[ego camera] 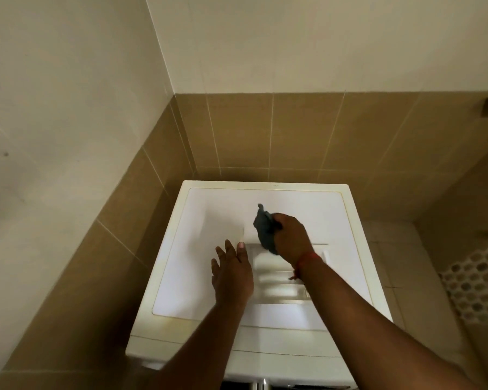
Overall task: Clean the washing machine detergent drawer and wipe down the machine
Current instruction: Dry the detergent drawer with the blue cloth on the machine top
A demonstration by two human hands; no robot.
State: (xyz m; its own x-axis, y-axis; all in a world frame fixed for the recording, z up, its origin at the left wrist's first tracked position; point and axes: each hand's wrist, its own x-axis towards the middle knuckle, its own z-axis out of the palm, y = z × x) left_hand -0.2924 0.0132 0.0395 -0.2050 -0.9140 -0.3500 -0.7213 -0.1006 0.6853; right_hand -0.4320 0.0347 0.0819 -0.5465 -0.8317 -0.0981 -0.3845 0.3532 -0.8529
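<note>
Cloth (264, 230), soft and light, sits bunched in the right hand's (289, 237) clamped fingers mid-lid of the washer (197, 209); left hand (231, 273) fingers spread.

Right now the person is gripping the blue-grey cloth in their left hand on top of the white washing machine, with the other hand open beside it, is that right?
Not quite. The head view shows the right hand gripping the blue-grey cloth, not the left. The left hand is the open one beside it, fingers spread over the white washing machine.
</note>
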